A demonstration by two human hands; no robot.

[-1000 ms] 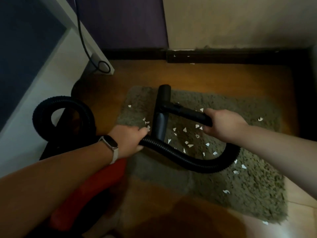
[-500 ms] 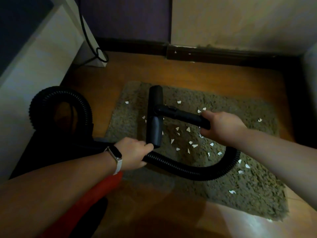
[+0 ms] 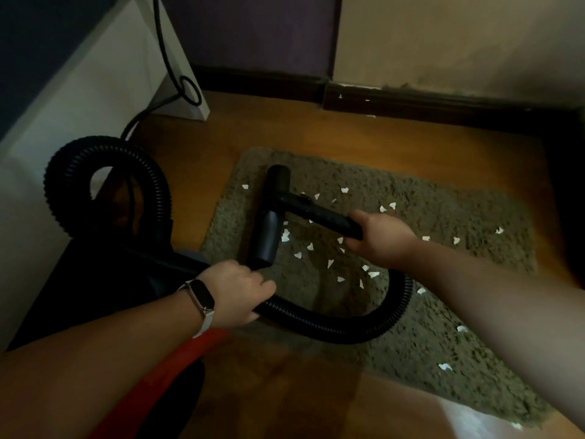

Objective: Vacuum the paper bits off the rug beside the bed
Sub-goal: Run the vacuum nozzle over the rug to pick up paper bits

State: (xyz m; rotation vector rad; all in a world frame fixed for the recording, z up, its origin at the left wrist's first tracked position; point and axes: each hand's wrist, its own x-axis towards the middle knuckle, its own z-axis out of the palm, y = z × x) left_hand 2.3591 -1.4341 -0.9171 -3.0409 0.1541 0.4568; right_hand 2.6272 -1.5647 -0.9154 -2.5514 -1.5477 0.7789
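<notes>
My right hand grips the wand, nozzle on rug w/ paper bits just left; left hand clamps hose.

Bare forearms; left wrist wears a seemingly pale-strapped band.

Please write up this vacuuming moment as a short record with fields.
surface: shaggy grey-green rug on wooden floor
debris: white torn paper bits scattered on the rug
tool: black T-shaped vacuum nozzle resting on the rug's left part
right hand: grips the nozzle's black tube
left hand: grips the black ribbed hose
</notes>
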